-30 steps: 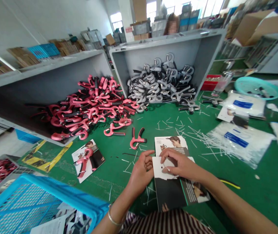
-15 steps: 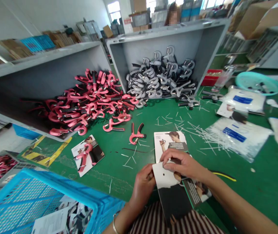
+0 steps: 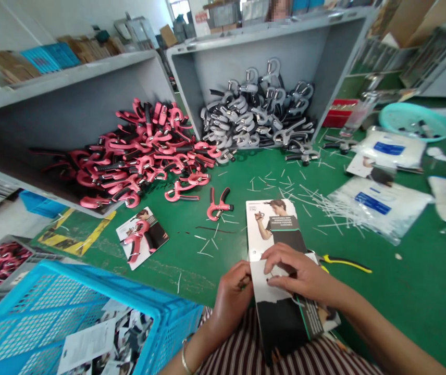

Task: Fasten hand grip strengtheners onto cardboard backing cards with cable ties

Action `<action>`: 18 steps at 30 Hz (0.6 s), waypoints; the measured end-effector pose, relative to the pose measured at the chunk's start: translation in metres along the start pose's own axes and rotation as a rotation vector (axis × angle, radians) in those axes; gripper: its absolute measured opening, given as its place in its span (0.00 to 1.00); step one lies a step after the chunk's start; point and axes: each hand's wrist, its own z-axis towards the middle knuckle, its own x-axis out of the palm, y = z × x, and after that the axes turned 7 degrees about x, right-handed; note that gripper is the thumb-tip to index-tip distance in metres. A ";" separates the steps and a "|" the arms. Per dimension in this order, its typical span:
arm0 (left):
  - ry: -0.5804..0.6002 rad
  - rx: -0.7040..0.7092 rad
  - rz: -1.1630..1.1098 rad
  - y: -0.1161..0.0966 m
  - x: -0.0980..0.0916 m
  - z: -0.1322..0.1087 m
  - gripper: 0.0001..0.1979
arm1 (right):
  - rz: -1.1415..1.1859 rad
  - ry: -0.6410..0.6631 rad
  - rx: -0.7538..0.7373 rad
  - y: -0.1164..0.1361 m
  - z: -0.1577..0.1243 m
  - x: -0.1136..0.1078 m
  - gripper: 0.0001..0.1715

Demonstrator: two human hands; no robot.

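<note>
My left hand (image 3: 234, 294) grips the left edge of a printed backing card (image 3: 281, 323), which is tilted over my lap. My right hand (image 3: 299, 273) lies over the card's white upper part, thumb and fingertips pinched close by a small hole. What sits between those fingertips is too small to make out, though a thin white strip shows under the hand. Beyond my hands, more printed cards (image 3: 260, 229) lie on the table. A pink and black hand grip (image 3: 218, 204) rests on the table further left, and another card carries a pink hand grip (image 3: 139, 240).
Grey crates hold pink hand grips (image 3: 148, 156) and grey hand grips (image 3: 246, 117). White plastic ties (image 3: 330, 213) are scattered near plastic bags (image 3: 383, 205). Yellow-handled pliers (image 3: 350, 264) lie beside my right arm. A blue basket (image 3: 168, 317) with cards stands at lower left.
My right hand has shifted slightly down the card, and its fingertips have come to the hole. More of the yellow-handled pliers shows. My left hand keeps its hold.
</note>
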 end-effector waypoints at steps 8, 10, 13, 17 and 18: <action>-0.012 -0.195 -0.281 -0.007 0.002 -0.006 0.10 | -0.014 -0.041 0.022 0.006 -0.010 0.008 0.10; 0.010 -0.201 -0.296 -0.008 0.002 -0.006 0.13 | -0.010 -0.050 0.013 0.006 -0.011 0.010 0.10; 0.070 -0.128 -0.095 -0.009 -0.002 -0.007 0.07 | -0.011 -0.049 0.012 0.006 -0.012 0.012 0.09; 0.072 -0.129 -0.140 -0.008 -0.004 -0.010 0.04 | -0.017 -0.055 0.021 0.005 -0.011 0.013 0.10; 0.037 -0.167 -0.234 -0.008 -0.003 -0.010 0.07 | -0.019 -0.054 0.025 0.005 -0.011 0.013 0.10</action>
